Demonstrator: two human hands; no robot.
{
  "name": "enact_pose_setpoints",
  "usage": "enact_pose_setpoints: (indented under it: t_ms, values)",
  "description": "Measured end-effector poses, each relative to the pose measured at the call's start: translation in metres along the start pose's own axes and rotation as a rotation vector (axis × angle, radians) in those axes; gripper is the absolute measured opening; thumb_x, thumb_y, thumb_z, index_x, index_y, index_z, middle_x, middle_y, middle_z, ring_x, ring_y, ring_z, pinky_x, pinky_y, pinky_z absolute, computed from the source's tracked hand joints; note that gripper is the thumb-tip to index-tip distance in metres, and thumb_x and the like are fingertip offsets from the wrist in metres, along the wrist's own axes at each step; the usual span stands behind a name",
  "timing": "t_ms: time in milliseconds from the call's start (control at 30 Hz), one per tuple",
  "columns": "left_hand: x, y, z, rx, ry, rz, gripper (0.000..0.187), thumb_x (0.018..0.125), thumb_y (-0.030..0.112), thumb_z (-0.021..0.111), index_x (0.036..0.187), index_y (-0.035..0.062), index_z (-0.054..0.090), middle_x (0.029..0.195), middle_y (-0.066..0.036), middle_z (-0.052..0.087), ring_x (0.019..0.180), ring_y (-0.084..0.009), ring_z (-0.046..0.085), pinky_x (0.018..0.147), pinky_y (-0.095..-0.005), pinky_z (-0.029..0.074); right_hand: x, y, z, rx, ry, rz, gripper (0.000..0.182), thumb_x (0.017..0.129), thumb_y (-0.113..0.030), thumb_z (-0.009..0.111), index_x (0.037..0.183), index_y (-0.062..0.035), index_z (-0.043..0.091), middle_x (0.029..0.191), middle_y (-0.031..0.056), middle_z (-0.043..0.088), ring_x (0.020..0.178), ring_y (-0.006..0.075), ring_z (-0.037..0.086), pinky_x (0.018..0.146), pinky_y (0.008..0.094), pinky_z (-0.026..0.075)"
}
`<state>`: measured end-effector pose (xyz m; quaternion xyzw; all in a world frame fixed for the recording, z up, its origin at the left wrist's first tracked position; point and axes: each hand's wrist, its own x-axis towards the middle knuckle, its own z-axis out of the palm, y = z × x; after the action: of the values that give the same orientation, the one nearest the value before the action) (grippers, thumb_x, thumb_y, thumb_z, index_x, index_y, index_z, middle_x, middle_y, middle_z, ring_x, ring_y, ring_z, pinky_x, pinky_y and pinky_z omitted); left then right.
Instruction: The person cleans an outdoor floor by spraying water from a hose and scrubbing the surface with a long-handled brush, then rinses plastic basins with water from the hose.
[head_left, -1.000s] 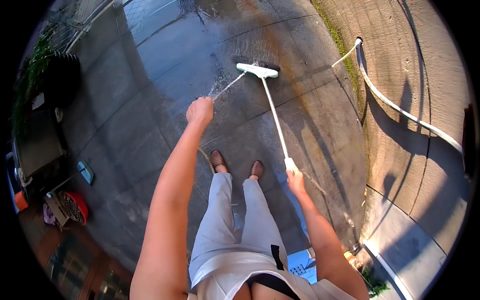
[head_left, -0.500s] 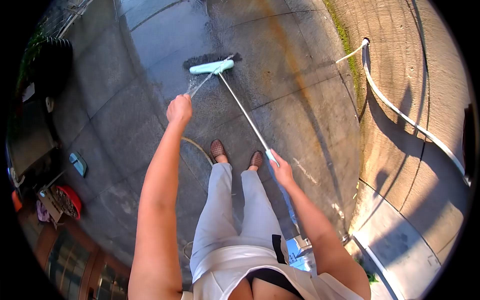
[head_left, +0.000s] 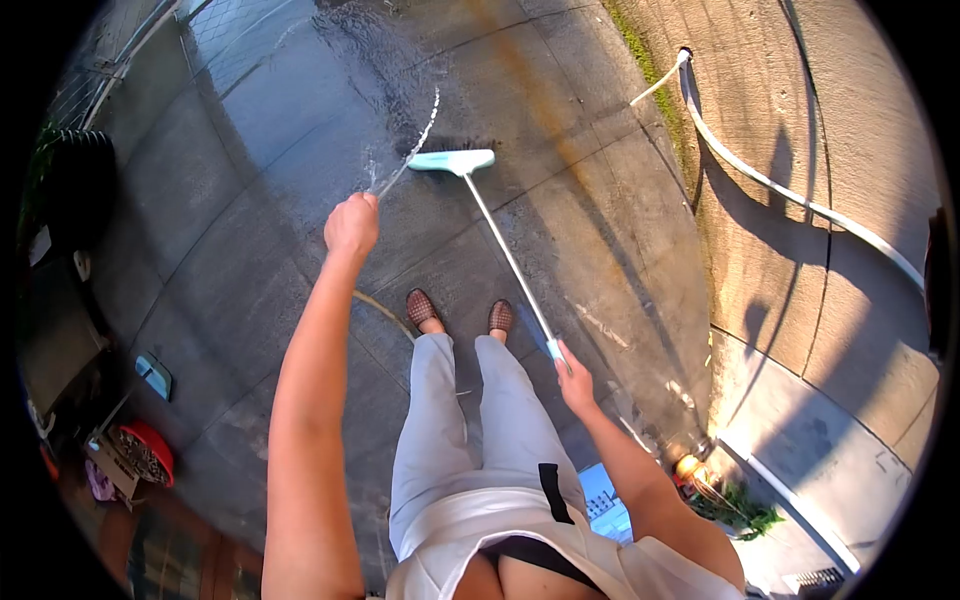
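Note:
My left hand [head_left: 352, 223] is closed around the end of a hose, whose grip part is mostly hidden by the fingers. A stream of water [head_left: 424, 135] arcs from it past the broom head. My right hand [head_left: 573, 376] grips the handle end of a broom with a silver pole [head_left: 510, 258]. The broom's pale mint head [head_left: 454, 162], with dark bristles on its far side, rests on the wet paving [head_left: 330, 110]. A length of yellowish hose [head_left: 385, 312] lies on the ground beside my left foot.
A white pipe [head_left: 770, 183] runs along the concrete wall [head_left: 880, 120] at the right. To the left are a mint dustpan [head_left: 154, 376], a red basin [head_left: 148, 452] and a dark ribbed container [head_left: 85, 190]. A green plant [head_left: 745, 510] grows at lower right.
The broom head is nearer to me and further right, and my right hand has drawn back toward my body. The water stream now reaches higher past the broom head.

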<state>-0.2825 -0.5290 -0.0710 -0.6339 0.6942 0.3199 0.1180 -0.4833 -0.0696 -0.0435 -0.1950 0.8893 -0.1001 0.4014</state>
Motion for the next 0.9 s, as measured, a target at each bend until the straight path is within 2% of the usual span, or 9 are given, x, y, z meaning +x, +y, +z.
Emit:
enact_pose_setpoints:
  t_ms: [33, 100, 233, 433, 467, 567, 633, 700, 900]
  values:
    - [-0.004, 0.008, 0.005, 0.006, -0.020, 0.041, 0.045, 0.092, 0.033, 0.031, 0.102, 0.0039, 0.064, 0.100, -0.025, 0.063, 0.098, -0.0406, 0.060, 0.086, -0.0488, 0.046, -0.037, 0.018, -0.015, 0.129, -0.035, 0.179, 0.040, 0.093, -0.023, 0.054, 0.133, -0.0196, 0.050, 0.078, 0.0074, 0.064, 0.062, 0.0152, 0.060, 0.062, 0.0291, 0.049]
    - [-0.005, 0.022, 0.023, 0.021, -0.047, 0.101, 0.045, 0.093, 0.033, 0.031, 0.101, 0.0039, 0.064, 0.097, -0.024, 0.064, 0.095, -0.0408, 0.060, 0.084, -0.0490, 0.046, -0.088, 0.044, -0.028, 0.383, 0.043, 0.286, 0.044, 0.094, -0.020, 0.053, 0.138, -0.0223, 0.045, 0.060, -0.0025, 0.047, 0.048, 0.0062, 0.042, 0.038, 0.0218, 0.031]
    - [-0.016, 0.060, 0.047, 0.028, -0.072, 0.217, 0.044, 0.094, 0.033, 0.032, 0.098, 0.0035, 0.064, 0.092, -0.023, 0.065, 0.088, -0.0404, 0.062, 0.080, -0.0488, 0.048, -0.071, -0.008, -0.035, 0.763, 0.178, 0.577, 0.048, 0.094, -0.022, 0.054, 0.140, -0.0237, 0.040, 0.062, 0.0000, 0.045, 0.047, 0.0071, 0.041, 0.037, 0.0202, 0.027]
    - [-0.024, 0.108, 0.065, 0.092, -0.103, 0.300, 0.041, 0.094, 0.032, 0.034, 0.098, 0.0037, 0.064, 0.089, -0.022, 0.066, 0.086, -0.0389, 0.063, 0.078, -0.0486, 0.049, 0.161, -0.034, -0.067, 1.117, 0.025, 0.577, 0.044, 0.094, -0.036, 0.053, 0.137, -0.0294, 0.043, 0.057, 0.0027, 0.046, 0.036, 0.0099, 0.036, 0.032, 0.0232, 0.031]
    - [-0.024, 0.115, 0.068, 0.089, -0.097, 0.301, 0.041, 0.094, 0.032, 0.035, 0.097, 0.0038, 0.064, 0.088, -0.022, 0.066, 0.085, -0.0386, 0.063, 0.078, -0.0486, 0.049, 0.188, -0.037, -0.078, 0.870, 0.047, 0.348, 0.043, 0.094, -0.040, 0.050, 0.135, -0.0279, 0.046, 0.058, 0.0031, 0.046, 0.036, 0.0100, 0.036, 0.031, 0.0233, 0.031]
    - [-0.031, 0.133, 0.073, 0.060, -0.018, 0.343, 0.040, 0.094, 0.032, 0.036, 0.091, 0.0039, 0.065, 0.084, -0.020, 0.067, 0.083, -0.0371, 0.065, 0.077, -0.0469, 0.050, 0.212, -0.071, -0.115, 0.746, 0.141, 0.466, 0.037, 0.095, -0.039, 0.048, 0.130, -0.0251, 0.050, 0.058, 0.0022, 0.046, 0.037, 0.0089, 0.037, 0.031, 0.0232, 0.031]
    - [-0.034, 0.143, 0.082, 0.055, 0.008, 0.410, 0.040, 0.094, 0.031, 0.036, 0.090, 0.0040, 0.064, 0.083, -0.020, 0.067, 0.081, -0.0367, 0.065, 0.075, -0.0464, 0.051, 0.203, -0.038, -0.123, 0.815, 0.138, 0.518, 0.034, 0.094, -0.040, 0.050, 0.121, -0.0217, 0.054, 0.060, 0.0020, 0.047, 0.038, 0.0074, 0.037, 0.031, 0.0224, 0.030]
    - [-0.031, 0.151, 0.101, 0.057, 0.056, 0.487, 0.039, 0.094, 0.031, 0.036, 0.088, 0.0039, 0.064, 0.080, -0.019, 0.067, 0.076, -0.0360, 0.065, 0.071, -0.0452, 0.052, 0.140, 0.016, -0.113, 0.722, 0.134, 0.480, 0.042, 0.097, -0.028, 0.046, 0.138, -0.0257, 0.043, 0.062, 0.0010, 0.047, 0.039, 0.0068, 0.037, 0.033, 0.0225, 0.032]
    - [-0.065, 0.218, 0.134, 0.159, -0.315, 0.405, 0.042, 0.095, 0.034, 0.034, 0.093, 0.0050, 0.064, 0.087, -0.018, 0.067, 0.081, -0.0354, 0.065, 0.075, -0.0447, 0.051, -0.084, 0.133, -0.046, 0.636, 0.164, 0.665, 0.043, 0.095, -0.028, 0.051, 0.137, -0.0280, 0.044, 0.057, -0.0015, 0.043, 0.041, 0.0070, 0.036, 0.036, 0.0224, 0.031]
